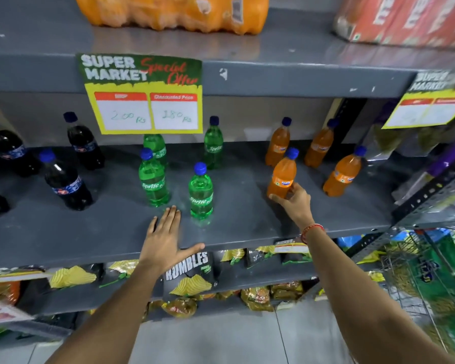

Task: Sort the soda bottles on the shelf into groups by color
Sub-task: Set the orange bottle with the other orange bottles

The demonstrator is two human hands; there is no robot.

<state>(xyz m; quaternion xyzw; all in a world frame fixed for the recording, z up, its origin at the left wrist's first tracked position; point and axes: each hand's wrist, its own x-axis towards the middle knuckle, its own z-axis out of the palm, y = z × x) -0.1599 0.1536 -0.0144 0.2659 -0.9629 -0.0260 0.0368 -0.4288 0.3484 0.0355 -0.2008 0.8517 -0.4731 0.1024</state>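
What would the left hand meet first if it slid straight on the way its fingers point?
Probably the front-left Sprite bottle: the left hand lies flat on the shelf, fingers pointing just below that bottle's base. Depth is unclear, so it might slip between this and the other front Sprite bottle.

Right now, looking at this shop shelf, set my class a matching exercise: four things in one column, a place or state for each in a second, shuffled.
Things:
1. dark cola bottles
2. green Sprite bottles
3. left hand
4. right hand

Places or states:
A. flat on the shelf edge
B. on an orange Fanta bottle
C. left part of the shelf
D. middle of the shelf

Pairs: 1-C, 2-D, 3-A, 4-B
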